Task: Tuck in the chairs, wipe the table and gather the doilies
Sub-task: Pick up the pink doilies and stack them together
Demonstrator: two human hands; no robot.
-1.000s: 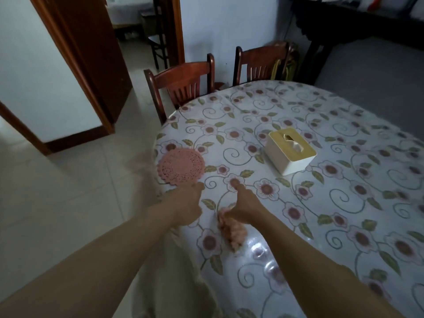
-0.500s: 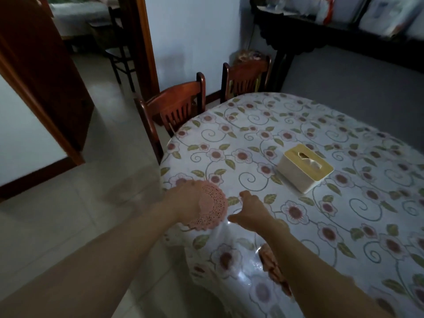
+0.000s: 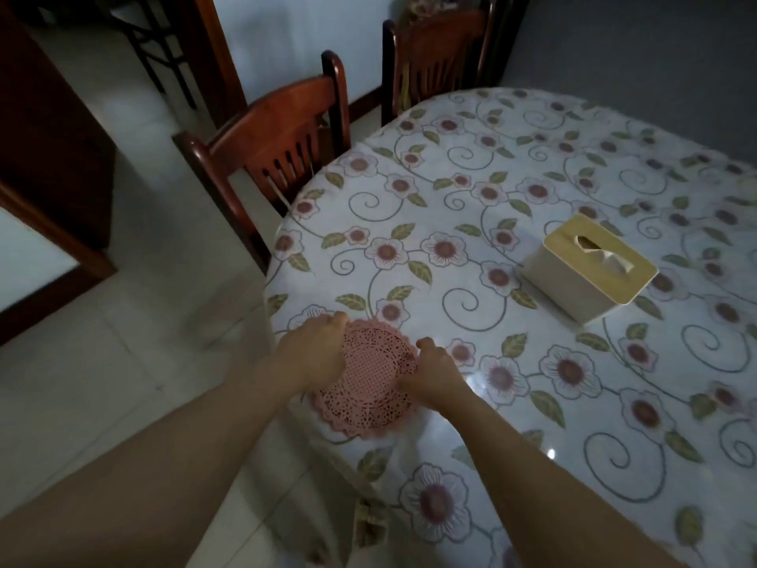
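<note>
A round pink lace doily [image 3: 370,387] lies at the near left edge of the table [image 3: 471,223], which has a flowered plastic cover. My left hand [image 3: 317,354] grips the doily's left rim with closed fingers. My right hand [image 3: 434,373] pinches its right rim. The doily's upper part looks slightly lifted between the hands; whether a second doily lies under it I cannot tell. Two dark wooden chairs, one at the left [image 3: 278,133] and one at the far end [image 3: 438,47], stand pushed against the table's edge.
A cream tissue box [image 3: 590,268] with a tan lid sits right of centre on the table. Pale floor tiles [image 3: 123,362] spread to the left. A wooden door frame [image 3: 53,223] stands at the far left, with another chair beyond the doorway.
My left hand has dragged the doily toward the near edge. My right hand has come onto its other side. The pink bundle seen under my right arm is out of sight.
</note>
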